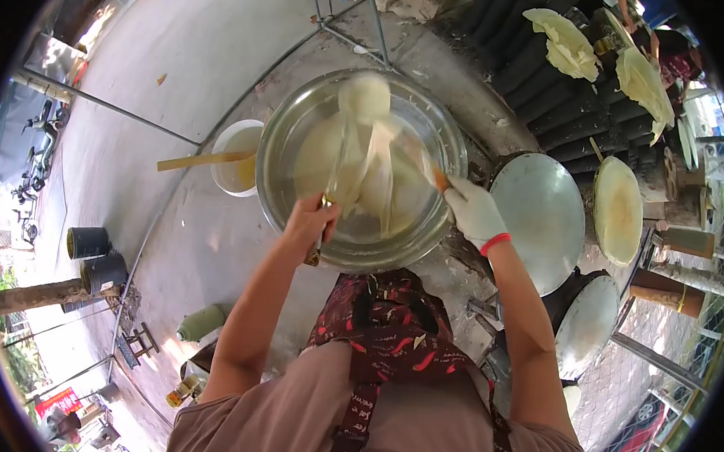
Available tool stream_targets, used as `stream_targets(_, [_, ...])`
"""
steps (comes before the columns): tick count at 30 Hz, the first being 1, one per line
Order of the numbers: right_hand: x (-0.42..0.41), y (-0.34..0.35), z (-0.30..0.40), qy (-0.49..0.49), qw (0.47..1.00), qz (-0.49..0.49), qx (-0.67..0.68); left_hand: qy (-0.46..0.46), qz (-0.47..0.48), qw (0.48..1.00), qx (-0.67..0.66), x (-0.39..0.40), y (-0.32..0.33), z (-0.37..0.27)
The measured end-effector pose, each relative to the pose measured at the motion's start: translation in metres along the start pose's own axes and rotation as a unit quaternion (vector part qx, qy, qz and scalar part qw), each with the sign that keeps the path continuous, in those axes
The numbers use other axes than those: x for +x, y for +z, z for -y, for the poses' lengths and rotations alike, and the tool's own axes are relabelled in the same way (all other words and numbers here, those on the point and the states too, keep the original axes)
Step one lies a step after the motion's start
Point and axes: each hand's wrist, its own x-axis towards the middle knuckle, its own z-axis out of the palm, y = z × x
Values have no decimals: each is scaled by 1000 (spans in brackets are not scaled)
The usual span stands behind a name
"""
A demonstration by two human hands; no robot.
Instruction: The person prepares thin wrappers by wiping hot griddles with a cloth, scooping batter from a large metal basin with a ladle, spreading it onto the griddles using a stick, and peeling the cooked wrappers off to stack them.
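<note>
My bare left hand (310, 224) is closed around the lower handle of a long ladle (334, 169). The ladle's bowl, blurred by motion and coated in pale batter, is over the far side of a wide metal basin (269, 178). Pale batter (323, 153) lies in the basin, and strands of it hang below the tools. In a white glove with a red cuff, my right hand (476, 215) grips the orange-brown handle of a scraper (439, 180) at the basin's right side. The scraper's blurred blade reaches toward the ladle bowl; whether they touch I cannot tell.
Left of the basin stands a white bucket (218, 172) with a wooden stick (202, 161) across it. Round griddles (537, 223) sit to the right, one bearing a thin pancake (619, 212). Thin sheets (568, 49) rest beyond, near another person (678, 58). A green cylinder (201, 323) lies lower left.
</note>
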Motion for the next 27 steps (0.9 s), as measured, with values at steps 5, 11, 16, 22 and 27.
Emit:
stream_targets(5, [42,36,-78,37,961,8,-275,-120,-5,982,149,81,-17,114])
stream_targets(11, [75,60,-90,199,972,119,-22,40,-92,860,500,138,-34,189])
stream_targets(16, [81,82,-112,228,961,139,79,-60,-71,863,497,159,-32,201])
stream_targets(22, [49,127,-112,264,941,39,206,-311,110,933,-143,149,-4,167])
stream_targets(27, [28,114,-49,240,918,28,314,-204,145,921,-300,77,3,58])
